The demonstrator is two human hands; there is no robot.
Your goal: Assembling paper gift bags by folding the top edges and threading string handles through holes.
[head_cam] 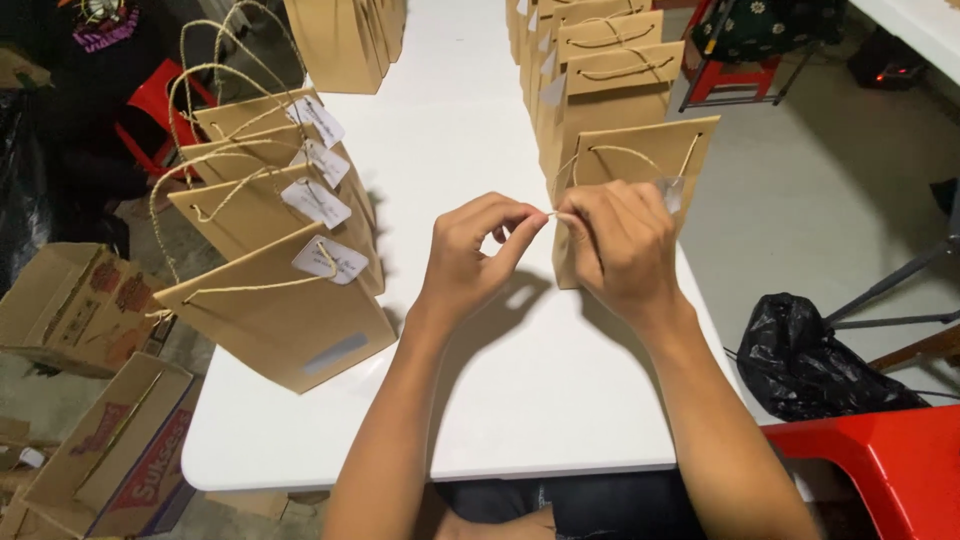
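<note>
A brown paper bag (pixel 640 150) with twine handles stands on the white table (pixel 460 400), nearest in a row on the right. My left hand (pixel 475 250) pinches a thin twine string (pixel 553 214) between thumb and forefinger. My right hand (pixel 620 245) is closed on the same string right in front of that bag, covering its lower half. A small clear or white tag (pixel 672 192) shows at the bag's front, just past my right fingers.
Several brown bags with white tags (pixel 280 300) stand along the table's left side. More bags (pixel 605 70) line the right and the far end (pixel 345 40). Cardboard boxes (pixel 110 440) sit on the floor left; a black plastic bag (pixel 810 360) and red stool (pixel 880 470) right.
</note>
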